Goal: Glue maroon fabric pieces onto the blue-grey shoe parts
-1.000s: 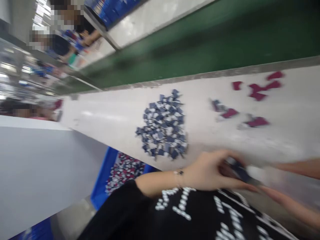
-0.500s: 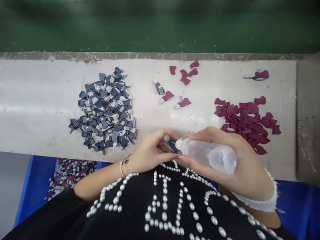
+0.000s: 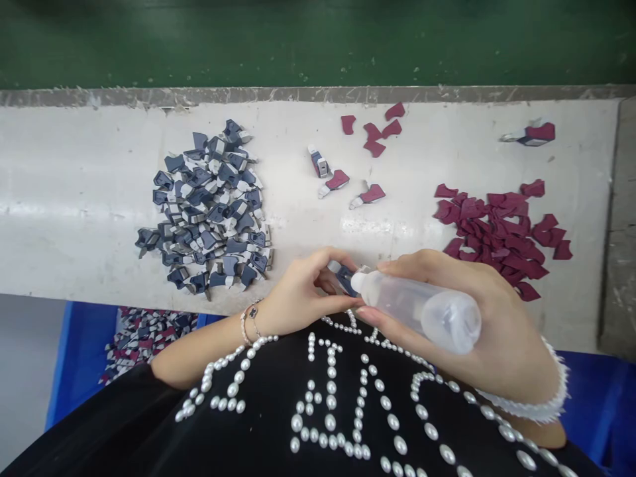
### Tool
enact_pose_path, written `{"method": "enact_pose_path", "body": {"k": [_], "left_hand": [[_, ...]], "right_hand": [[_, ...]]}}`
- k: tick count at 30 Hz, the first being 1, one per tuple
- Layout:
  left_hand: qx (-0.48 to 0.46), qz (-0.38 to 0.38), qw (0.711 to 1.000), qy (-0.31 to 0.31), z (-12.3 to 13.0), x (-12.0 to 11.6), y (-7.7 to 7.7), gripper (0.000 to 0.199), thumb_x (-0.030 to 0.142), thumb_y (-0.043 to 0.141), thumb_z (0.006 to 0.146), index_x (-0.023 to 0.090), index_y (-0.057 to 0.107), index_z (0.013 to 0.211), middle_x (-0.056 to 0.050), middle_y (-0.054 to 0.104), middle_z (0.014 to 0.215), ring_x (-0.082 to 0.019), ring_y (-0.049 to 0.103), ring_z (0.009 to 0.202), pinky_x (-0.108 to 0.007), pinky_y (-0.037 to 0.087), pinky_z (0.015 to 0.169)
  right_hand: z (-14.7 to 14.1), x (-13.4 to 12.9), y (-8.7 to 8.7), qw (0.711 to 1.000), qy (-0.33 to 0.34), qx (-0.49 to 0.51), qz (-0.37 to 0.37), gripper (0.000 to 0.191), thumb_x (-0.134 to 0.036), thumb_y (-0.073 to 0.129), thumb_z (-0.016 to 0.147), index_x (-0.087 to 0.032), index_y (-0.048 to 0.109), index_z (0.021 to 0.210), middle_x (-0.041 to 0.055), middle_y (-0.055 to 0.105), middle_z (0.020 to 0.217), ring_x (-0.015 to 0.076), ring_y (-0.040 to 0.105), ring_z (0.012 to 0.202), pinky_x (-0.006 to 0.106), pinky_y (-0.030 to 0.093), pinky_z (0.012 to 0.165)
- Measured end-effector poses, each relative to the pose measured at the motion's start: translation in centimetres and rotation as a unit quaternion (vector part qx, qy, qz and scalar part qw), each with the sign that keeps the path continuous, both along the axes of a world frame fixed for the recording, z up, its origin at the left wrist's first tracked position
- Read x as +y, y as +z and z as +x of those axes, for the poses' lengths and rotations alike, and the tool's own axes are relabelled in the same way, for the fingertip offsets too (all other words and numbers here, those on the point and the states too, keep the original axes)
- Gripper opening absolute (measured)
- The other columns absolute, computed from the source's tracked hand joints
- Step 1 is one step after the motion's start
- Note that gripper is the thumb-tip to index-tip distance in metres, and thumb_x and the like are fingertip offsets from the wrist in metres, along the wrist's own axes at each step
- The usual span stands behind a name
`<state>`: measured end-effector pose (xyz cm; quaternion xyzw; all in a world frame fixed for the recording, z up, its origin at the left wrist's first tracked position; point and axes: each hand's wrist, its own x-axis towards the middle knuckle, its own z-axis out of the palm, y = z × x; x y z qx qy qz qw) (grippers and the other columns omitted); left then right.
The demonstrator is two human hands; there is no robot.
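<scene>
Pale workbench [image 3: 74,199] carries a heap of navy-and-white pieces [image 3: 209,212] and a heap of maroon fabric scraps [image 3: 497,228], with a green belt [image 3: 318,40] beyond and a blue bin [image 3: 84,338] below. Curled fingers of the left hand [image 3: 303,285] pinch a small navy piece [image 3: 346,278] at the nozzle of a plastic squeeze bottle [image 3: 422,308], gripped in the right hand [image 3: 477,318].

This is a factory workshop: a long white-topped bench [image 3: 74,199] runs beside a dark green conveyor belt [image 3: 318,40], holding heaped navy-and-white moulded parts [image 3: 209,212] and maroon cut pieces [image 3: 497,232], with a blue plastic bin [image 3: 84,344] below its near edge.
</scene>
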<state>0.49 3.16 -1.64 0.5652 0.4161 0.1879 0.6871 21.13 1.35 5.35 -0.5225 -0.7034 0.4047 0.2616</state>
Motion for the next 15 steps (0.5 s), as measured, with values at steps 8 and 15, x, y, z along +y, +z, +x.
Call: {"method": "enact_pose_path", "body": {"k": [8, 15], "left_hand": [[-0.012, -0.004, 1.0, 0.016, 0.01, 0.07, 0.03, 0.043, 0.037, 0.081, 0.075, 0.02, 0.058, 0.106, -0.001, 0.07, 0.085, -0.009, 0.067, 0.062, -0.017, 0.055, 0.056], [0.01, 0.027, 0.999, 0.019, -0.2, 0.25, -0.05, 0.038, 0.029, 0.08, 0.077, 0.019, 0.057, 0.106, -0.002, 0.071, 0.092, -0.009, 0.068, 0.063, -0.018, 0.058, 0.059]], "right_hand": [[0.14, -0.09, 0.07, 1.0, 0.013, -0.005, -0.012, 0.022, -0.036, 0.074, 0.084, -0.027, 0.054, 0.086, -0.0032, 0.072, 0.084, 0.0138, 0.066, 0.061, 0.029, 0.05, 0.05], [0.28, -0.31, 0.39, 0.998, 0.005, -0.024, -0.054, 0.017, -0.038, 0.072, 0.084, -0.028, 0.06, 0.088, -0.0018, 0.072, 0.082, 0.018, 0.067, 0.062, 0.032, 0.051, 0.051]]}}
